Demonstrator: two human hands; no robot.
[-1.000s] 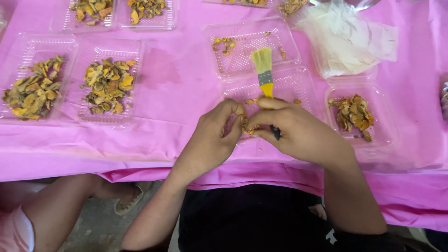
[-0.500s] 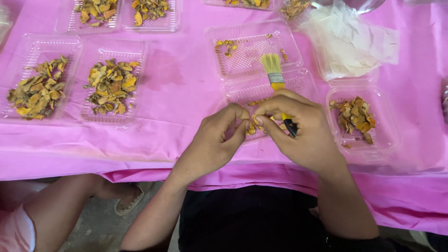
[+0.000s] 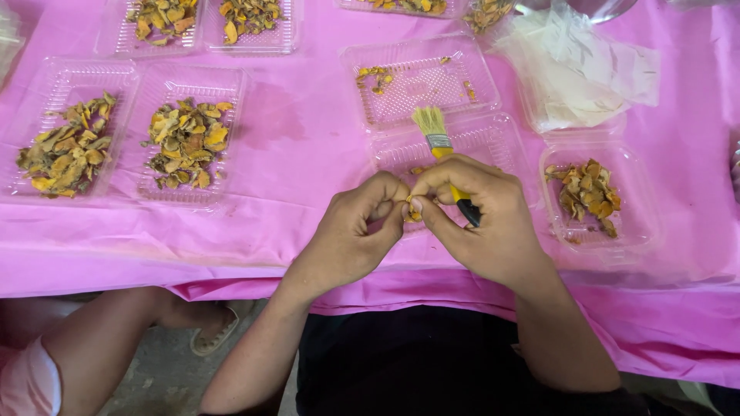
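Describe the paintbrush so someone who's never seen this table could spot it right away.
On the pink tablecloth, find the two hands meeting near the front edge. The right hand holds the small paintbrush, which points away over a nearly empty clear tray. It is the only tool there: yellow handle, metal band, pale bristles.

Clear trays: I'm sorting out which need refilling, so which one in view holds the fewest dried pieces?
The tray behind the brush bristles, with only a few scattered bits; the left trays and the right one hold piles.
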